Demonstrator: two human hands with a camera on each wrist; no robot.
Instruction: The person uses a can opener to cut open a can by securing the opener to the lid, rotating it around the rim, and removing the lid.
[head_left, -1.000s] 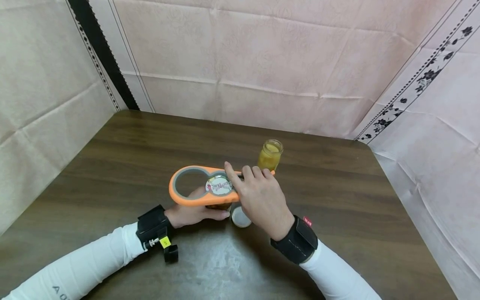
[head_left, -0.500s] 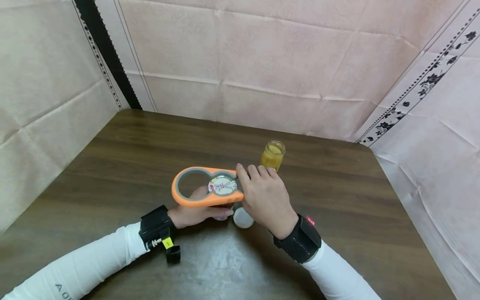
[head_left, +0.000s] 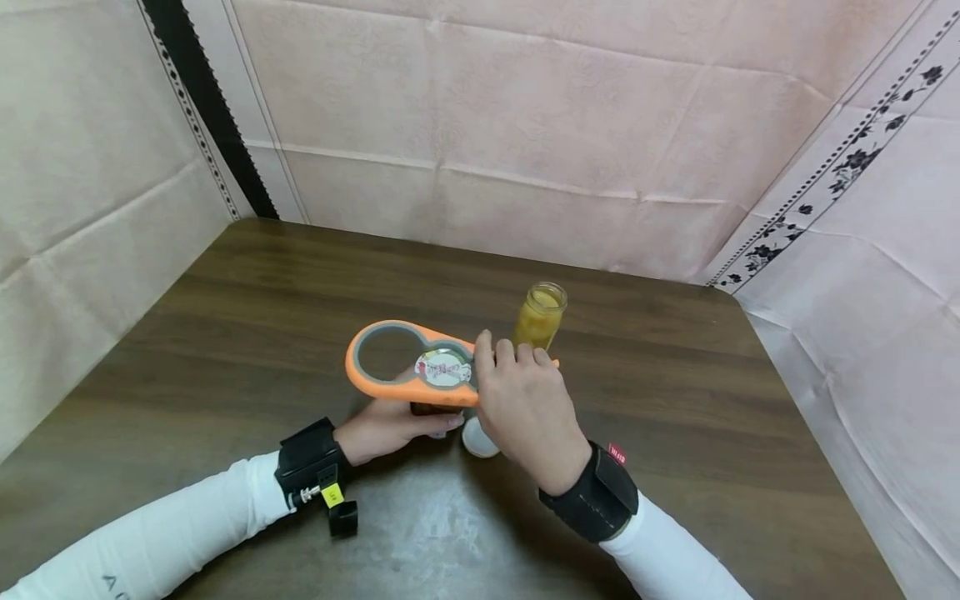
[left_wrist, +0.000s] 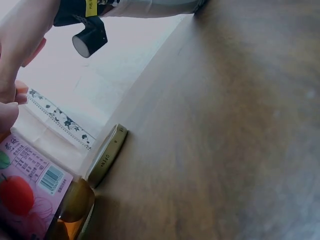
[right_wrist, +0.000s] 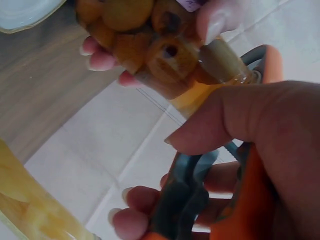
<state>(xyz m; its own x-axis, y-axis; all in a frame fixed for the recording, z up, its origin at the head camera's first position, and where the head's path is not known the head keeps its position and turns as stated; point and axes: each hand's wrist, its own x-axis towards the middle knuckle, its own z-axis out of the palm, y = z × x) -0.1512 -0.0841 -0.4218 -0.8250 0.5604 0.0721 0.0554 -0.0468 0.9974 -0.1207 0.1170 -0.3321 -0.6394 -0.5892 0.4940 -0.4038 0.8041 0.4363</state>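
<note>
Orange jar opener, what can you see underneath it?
Beneath the orange jar opener, the left grip holds a fruit jar, with its printed lid showing through. In the head view, opener and grip hide most of the jar's body.

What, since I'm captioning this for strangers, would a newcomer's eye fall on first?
Probably the bright orange opener at the centre, its grey lining around the printed lid of the fruit jar; the left hand holds the jar, the right hand the opener. Next, the open yellow jar beyond the right hand, then the loose lid on the table between the hands.
</note>
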